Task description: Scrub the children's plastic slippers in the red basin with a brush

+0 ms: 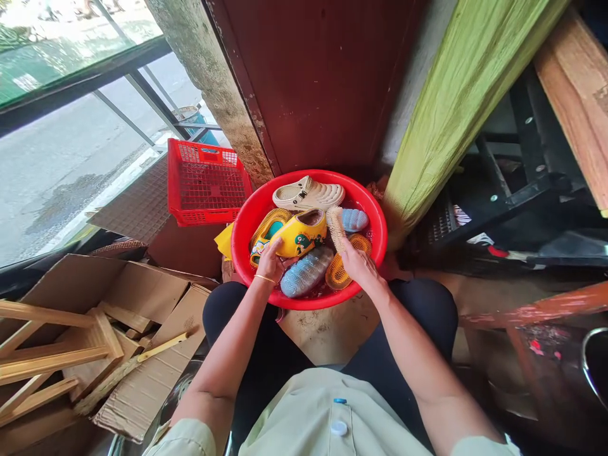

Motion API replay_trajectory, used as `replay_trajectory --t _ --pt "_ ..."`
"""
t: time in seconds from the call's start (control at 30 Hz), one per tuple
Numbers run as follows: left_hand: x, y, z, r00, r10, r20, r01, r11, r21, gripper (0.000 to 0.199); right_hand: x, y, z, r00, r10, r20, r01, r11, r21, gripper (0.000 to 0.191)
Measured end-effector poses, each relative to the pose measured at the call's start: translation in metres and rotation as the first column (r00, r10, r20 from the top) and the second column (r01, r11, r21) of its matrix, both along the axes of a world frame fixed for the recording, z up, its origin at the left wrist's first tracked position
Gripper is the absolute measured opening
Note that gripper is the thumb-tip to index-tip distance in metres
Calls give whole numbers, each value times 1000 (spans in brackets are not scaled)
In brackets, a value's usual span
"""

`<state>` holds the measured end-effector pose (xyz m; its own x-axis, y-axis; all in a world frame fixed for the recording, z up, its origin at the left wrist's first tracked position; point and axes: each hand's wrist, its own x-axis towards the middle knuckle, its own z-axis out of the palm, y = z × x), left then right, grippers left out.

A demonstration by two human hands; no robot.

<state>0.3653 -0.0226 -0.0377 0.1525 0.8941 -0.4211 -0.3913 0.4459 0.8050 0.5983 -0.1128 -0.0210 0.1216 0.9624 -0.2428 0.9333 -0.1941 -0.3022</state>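
My left hand (pixel 272 261) grips a yellow clog (pixel 297 234) with a green cartoon figure on its side, held over a red basin (pixel 240 253). In my right hand (pixel 356 261) is a scrub brush (pixel 336 229), its pale bristles close to the clog's heel end; whether they touch I cannot tell. A beige clog (pixel 311 193) lies at the basin's far side. Below the yellow clog rests a grey-blue clog (pixel 306 273), and another blue shoe (pixel 354 220) sits to the right. Yellow-brown sandals (pixel 338 272) lie around them, partly covered.
A red plastic crate (pixel 209 183) stands left of the basin. Cardboard boxes (pixel 156 354) with wooden pieces (pixel 52 354) fill the lower left. A dark red door (pixel 318 82) rises behind the basin, with a green curtain (pixel 456 107) to its right.
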Motion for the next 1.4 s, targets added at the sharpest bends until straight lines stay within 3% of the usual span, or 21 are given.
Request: replay_trajectory --t 0.13,0.2,0.43,0.57,0.67,0.8,0.9,1.03,1.1,1.2,1.3,1.4 --pt "4 0 -1 992 18 127 6 983 -184 39 -45 -13 -7 991 125 54 -129 988 90 59" --pt "4 1 -2 988 34 148 1 973 -229 37 -52 -14 -7 979 182 87 -191 976 108 58" --pt "-7 0 -3 981 -101 166 144 950 -277 38 1 8 2 996 -64 66 54 988 147 60" --pt "-9 3 -5 983 -103 152 138 961 -239 39 -13 -10 0 996 33 84 -49 980 195 59" --pt "-9 6 -4 991 -82 106 93 990 -108 43 -16 -15 -1 996 58 64 -68 985 161 59" --pt "-8 4 -4 996 -84 30 82 995 62 52 9 -3 2 986 -90 -142 111 982 154 59" --pt "-8 2 -3 994 -112 17 110 989 103 54 24 0 6 907 -129 -400 208 965 160 59" --pt "-12 7 3 990 -139 23 135 984 115 51 30 -13 13 712 -85 -697 113 994 -5 59" --pt "-13 13 6 989 -149 -20 151 980 131 52 36 -18 14 682 -117 -722 127 991 -40 58" --pt "-13 21 9 960 -232 -160 255 956 144 55 49 -20 14 666 -215 -714 288 957 -19 59" --pt "-14 31 9 894 -310 -325 372 916 150 57 55 -15 14 640 -228 -733 356 934 21 59" --pt "-9 52 10 788 -295 -541 462 864 201 48 52 -12 13 653 -232 -721 343 939 9 59"
